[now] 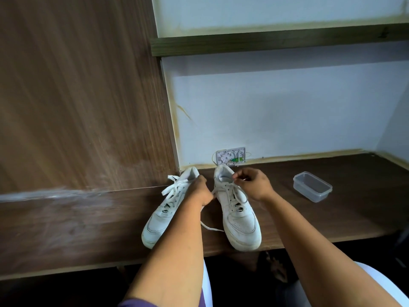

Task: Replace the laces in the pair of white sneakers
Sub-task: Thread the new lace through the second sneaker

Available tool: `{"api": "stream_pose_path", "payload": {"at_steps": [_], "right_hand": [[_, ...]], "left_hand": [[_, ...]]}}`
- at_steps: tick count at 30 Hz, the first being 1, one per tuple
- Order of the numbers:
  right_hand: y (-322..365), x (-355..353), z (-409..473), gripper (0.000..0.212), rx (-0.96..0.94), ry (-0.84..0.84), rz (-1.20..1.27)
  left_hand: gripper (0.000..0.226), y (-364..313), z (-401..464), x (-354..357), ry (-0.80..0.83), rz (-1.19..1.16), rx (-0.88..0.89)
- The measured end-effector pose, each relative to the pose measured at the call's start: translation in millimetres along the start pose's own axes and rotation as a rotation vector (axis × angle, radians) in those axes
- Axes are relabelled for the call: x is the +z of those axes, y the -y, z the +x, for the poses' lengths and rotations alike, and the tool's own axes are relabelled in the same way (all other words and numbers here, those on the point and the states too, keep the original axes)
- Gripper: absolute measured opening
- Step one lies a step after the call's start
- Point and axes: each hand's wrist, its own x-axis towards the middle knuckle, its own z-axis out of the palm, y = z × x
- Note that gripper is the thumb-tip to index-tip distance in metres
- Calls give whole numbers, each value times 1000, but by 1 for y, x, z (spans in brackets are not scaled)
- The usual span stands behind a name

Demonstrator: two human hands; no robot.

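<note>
2 white sneakers stand side by side on the desk [332,218], toes toward the person. The left hand [200,192] grips a lace [208,227] between the left sneaker [163,218] and right sneaker [240,220]. The right hand [252,185] pinches lace at the right sneaker's collar. A clear tub [312,186] sits further right.

Sneakers [240,220]: white smooth leather-look, flat cloth laces [174,190]. Desk [321,209]: dark wood-grain, semi-matt. Container [312,186]: clear glossy plastic.
</note>
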Motion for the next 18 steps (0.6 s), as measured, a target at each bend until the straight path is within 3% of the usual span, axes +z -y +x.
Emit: {"api": "stream_pose_path", "payload": {"at_steps": [1,3,5,7,9,10,12,15,18], "right_hand": [[2,1,-1,7,-10,0,-5],[2,1,-1,8,-18,4,-4],[2,-1,1,10,-7,4,-4],[2,-3,1,11,14,-15,38],[6,-5,-1,11,18,-29,80],[10,-6,-2,10,10,-4,75],[19,-6,-7,10,-4,177,25],[32,4,-23,9,11,555,-137],[38,21,-38,12,52,681,53]], "left_hand": [[69,0,0,1,-7,-2,30],[72,-1,0,6,39,71,49],[54,1,0,10,168,-54,-59],[21,4,-1,6,312,-115,-158],[14,3,-2,-2,353,-134,-215],[18,-1,-4,-7,317,-225,-214],[23,-18,-15,-23,275,-643,-206],[21,-46,-36,-43,436,-1279,-155],[16,-56,-42,-45,465,-1507,-139]]}}
